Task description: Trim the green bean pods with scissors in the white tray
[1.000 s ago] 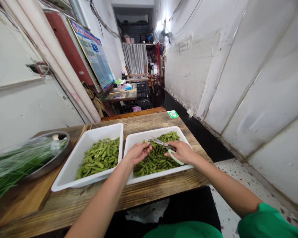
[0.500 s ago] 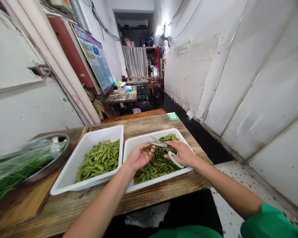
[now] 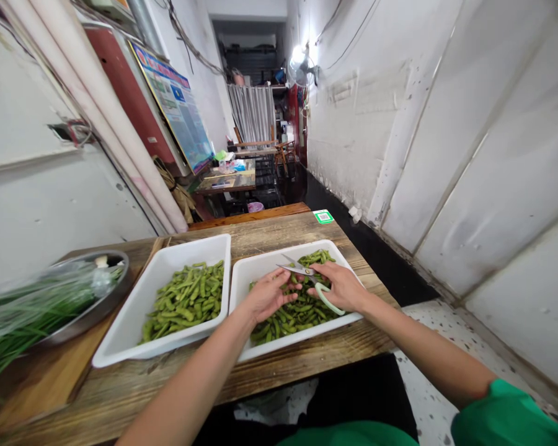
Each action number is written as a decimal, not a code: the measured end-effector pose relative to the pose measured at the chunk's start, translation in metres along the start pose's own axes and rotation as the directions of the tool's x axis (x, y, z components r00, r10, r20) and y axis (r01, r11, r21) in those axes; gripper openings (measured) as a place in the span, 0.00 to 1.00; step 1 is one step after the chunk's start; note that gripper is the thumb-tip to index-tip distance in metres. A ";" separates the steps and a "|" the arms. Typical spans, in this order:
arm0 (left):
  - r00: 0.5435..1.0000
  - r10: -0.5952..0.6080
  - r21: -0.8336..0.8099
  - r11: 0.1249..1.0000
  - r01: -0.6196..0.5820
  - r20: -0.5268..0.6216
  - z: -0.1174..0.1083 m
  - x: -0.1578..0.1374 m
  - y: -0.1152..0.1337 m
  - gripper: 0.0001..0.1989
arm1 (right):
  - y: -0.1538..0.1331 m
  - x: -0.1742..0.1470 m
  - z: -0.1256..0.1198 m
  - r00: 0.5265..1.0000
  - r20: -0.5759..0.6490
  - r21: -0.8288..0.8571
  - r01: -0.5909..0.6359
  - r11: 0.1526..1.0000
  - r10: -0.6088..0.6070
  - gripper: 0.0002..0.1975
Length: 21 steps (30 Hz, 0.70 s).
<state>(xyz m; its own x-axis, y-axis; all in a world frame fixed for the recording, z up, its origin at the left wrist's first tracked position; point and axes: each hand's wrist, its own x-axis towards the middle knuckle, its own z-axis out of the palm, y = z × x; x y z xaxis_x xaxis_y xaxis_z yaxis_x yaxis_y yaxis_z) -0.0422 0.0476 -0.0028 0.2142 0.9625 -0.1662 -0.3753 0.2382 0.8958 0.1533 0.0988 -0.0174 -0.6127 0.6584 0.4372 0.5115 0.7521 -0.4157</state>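
Note:
My right hand [image 3: 338, 286] grips a pair of scissors [image 3: 325, 299] with pale green handles. Their blades are parted and point left, over the right-hand white tray [image 3: 242, 272]. Close to the blade tips, my left hand [image 3: 272, 293] hangs above the same tray, its fingers apart and curved; I make out nothing held in it. Green soybean pods [image 3: 302, 316] cover much of the tray floor beneath both hands. To the left, a second white tray [image 3: 160, 260] contains a heap of similar green pods [image 3: 190, 297].
Both trays stand on a wooden table [image 3: 270, 371]. At the left, a metal bowl [image 3: 81, 322] with bagged green stalks [image 3: 37, 310] rests by a wooden board [image 3: 41, 390]. A green code sticker [image 3: 323, 217] marks the far table corner. A wall [image 3: 363, 124] runs along the right.
My left hand's fingers have gone from a pinch close to the blades to a looser, spread shape, slightly lower and turned. The right hand and scissors have hardly moved.

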 end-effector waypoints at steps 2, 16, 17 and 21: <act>0.999 0.031 0.085 0.996 -0.028 -0.032 0.000 0.001 -0.003 0.09 | 0.000 0.000 -0.001 1.000 0.030 -0.005 -0.005 1.000 0.005 0.26; 0.973 0.172 0.294 0.948 -0.120 -0.156 0.005 0.004 -0.011 0.13 | -0.001 0.000 -0.002 0.994 0.103 -0.013 -0.020 1.000 0.021 0.23; 0.972 0.169 0.293 0.949 -0.116 -0.161 0.005 0.004 -0.011 0.13 | -0.001 0.000 -0.003 0.994 0.107 -0.016 -0.015 1.000 0.016 0.23; 0.978 0.130 0.289 0.954 -0.079 -0.162 0.003 0.003 -0.011 0.13 | -0.001 0.000 -0.004 0.993 0.120 -0.024 -0.011 1.000 0.014 0.24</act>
<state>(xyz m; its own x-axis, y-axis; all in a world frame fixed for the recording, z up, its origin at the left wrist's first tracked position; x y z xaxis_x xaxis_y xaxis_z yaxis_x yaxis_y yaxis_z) -0.0351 0.0475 -0.0123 0.0149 0.9935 -0.1126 -0.1147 0.1136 0.9869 0.1551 0.0982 -0.0140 -0.6737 0.6602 0.3322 0.5327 0.7453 -0.4009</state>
